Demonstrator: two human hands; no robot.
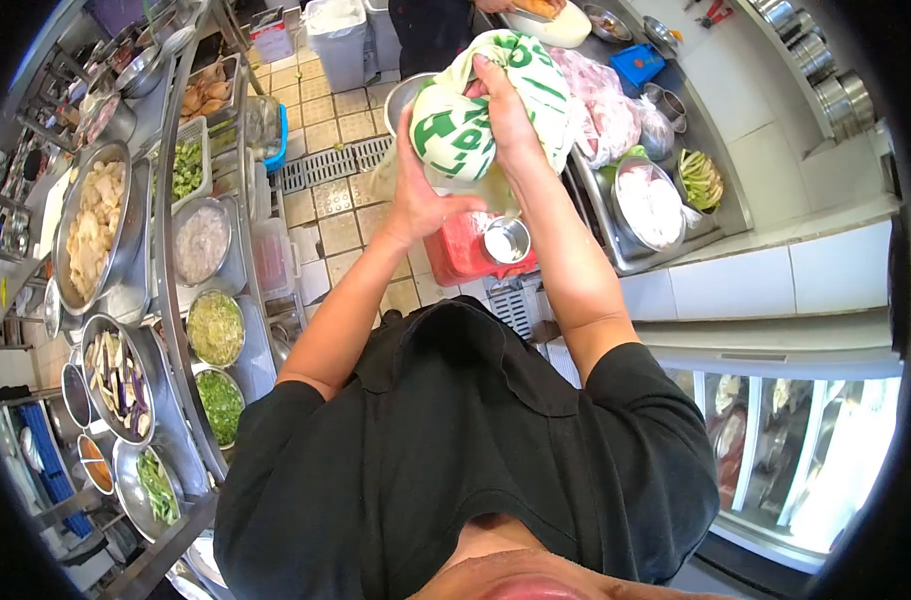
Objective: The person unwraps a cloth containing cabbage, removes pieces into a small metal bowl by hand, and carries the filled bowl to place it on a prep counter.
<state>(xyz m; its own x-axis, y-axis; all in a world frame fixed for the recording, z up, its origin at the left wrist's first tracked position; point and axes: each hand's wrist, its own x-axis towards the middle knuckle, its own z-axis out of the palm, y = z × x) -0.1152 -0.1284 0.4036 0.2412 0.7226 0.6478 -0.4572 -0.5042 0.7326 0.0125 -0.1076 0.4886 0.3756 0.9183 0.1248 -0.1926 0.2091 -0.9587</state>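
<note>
Both hands hold up a full white sack with green print (455, 135) in front of my body. My left hand (415, 195) cups the sack's near left side, with the thumb stretched out to the right. My right hand (500, 100) grips the gathered cloth near the top. Below the sack stands a red container (453, 245) with a small metal cup (506, 240) on it. Part of a metal pot (399, 105) shows behind the sack at the left.
Left, a metal shelf (185, 330) carries bowls of cut vegetables and meat. Right, the counter holds bagged meat (600, 105) and a bowl of white food (648, 207). Another person's hand (495, 5) is at the top. A white bin (337, 45) stands on the tiled floor.
</note>
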